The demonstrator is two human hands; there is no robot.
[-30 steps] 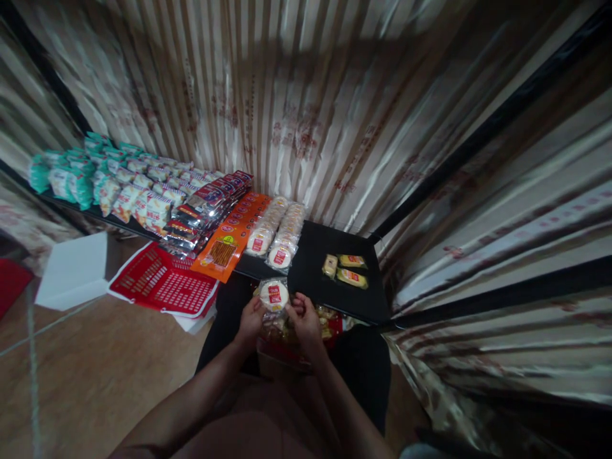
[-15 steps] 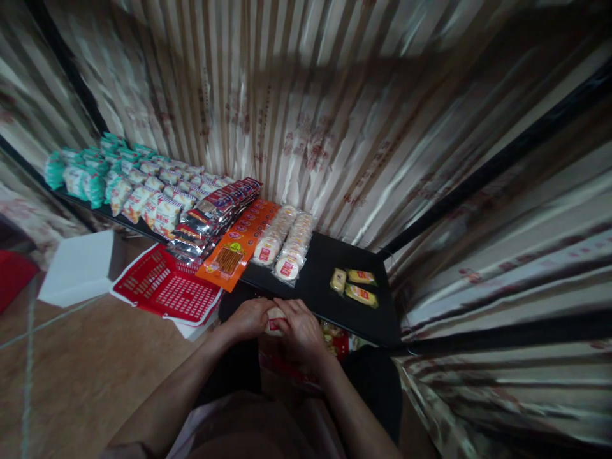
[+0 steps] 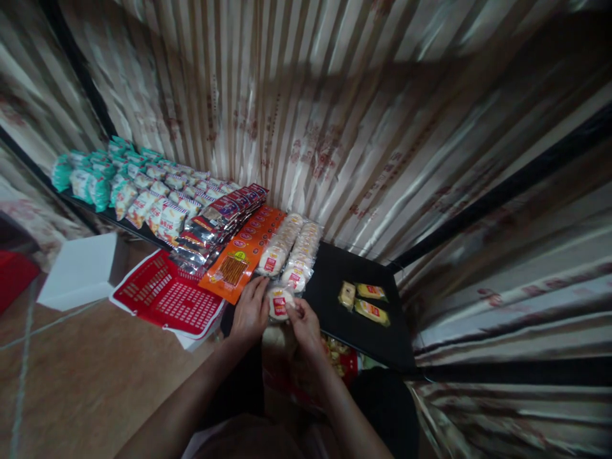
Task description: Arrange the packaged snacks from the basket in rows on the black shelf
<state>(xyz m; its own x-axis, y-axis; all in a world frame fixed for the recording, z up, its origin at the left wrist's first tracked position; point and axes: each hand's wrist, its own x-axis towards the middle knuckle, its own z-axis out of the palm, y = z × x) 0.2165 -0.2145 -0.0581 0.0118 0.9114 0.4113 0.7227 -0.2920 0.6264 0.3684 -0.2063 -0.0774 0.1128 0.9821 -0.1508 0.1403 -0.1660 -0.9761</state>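
Note:
A clear-wrapped round white cake or cracker with a red label (image 3: pixel 278 303) is held between my hands just off the shelf's front edge. My left hand (image 3: pixel 250 311) grips its left side, with fingers reaching over the top edge. The thumb and fingers of my right hand (image 3: pixel 305 324) pinch its lower right edge. Right behind it lie two overlapping rows of the same round packets (image 3: pixel 289 250) on the black shelf (image 3: pixel 329 264). An orange snack bag (image 3: pixel 239 258) rests against their left side.
Dark red-and-silver packets (image 3: pixel 220 223), white snack bags (image 3: pixel 165 217) and green bags (image 3: pixel 88 182) line the shelf leftward. Several yellow packets (image 3: pixel 371 311) lie at right. Below are a red basket (image 3: pixel 176 296), a white box (image 3: pixel 79 268) and more packets (image 3: pixel 337 354). A striped curtain (image 3: pixel 306 108) hangs behind.
Both hands have moved up and forward with the round packet, from above my lap to the front of the rows. Its labelled face now shows more fully. The view has shifted slightly.

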